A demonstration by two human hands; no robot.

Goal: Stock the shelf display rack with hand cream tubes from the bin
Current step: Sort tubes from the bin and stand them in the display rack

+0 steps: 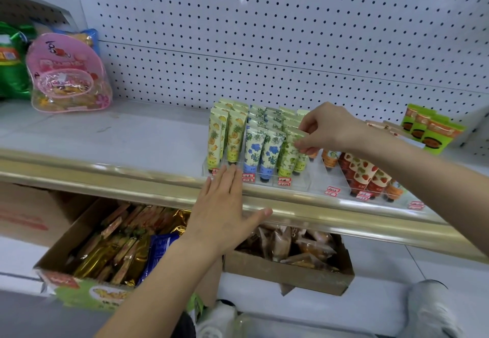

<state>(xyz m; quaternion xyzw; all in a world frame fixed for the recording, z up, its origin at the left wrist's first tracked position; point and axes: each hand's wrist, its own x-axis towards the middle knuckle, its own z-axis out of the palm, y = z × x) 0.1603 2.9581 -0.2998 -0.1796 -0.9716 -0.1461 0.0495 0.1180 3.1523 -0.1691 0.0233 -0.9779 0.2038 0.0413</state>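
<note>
A clear acrylic display rack (321, 179) stands on the white shelf (132, 134), filled with upright hand cream tubes: yellow pineapple ones (215, 141), blue flower ones (254, 149), green ones (288, 157) and red strawberry ones (362, 173). My right hand (325, 128) pinches the top of a green tube in the front of the green row. Below it, my left hand (225, 205) has flat, straight fingers that touch the rack's front left edge. No bin of tubes is in view.
A pink snack bag (67, 73) and green packs (13, 65) sit at the shelf's left. Green boxes (431, 128) lean at the far right. Under the gold shelf rail (105, 176), open cardboard boxes (288, 271) hold wrapped snacks.
</note>
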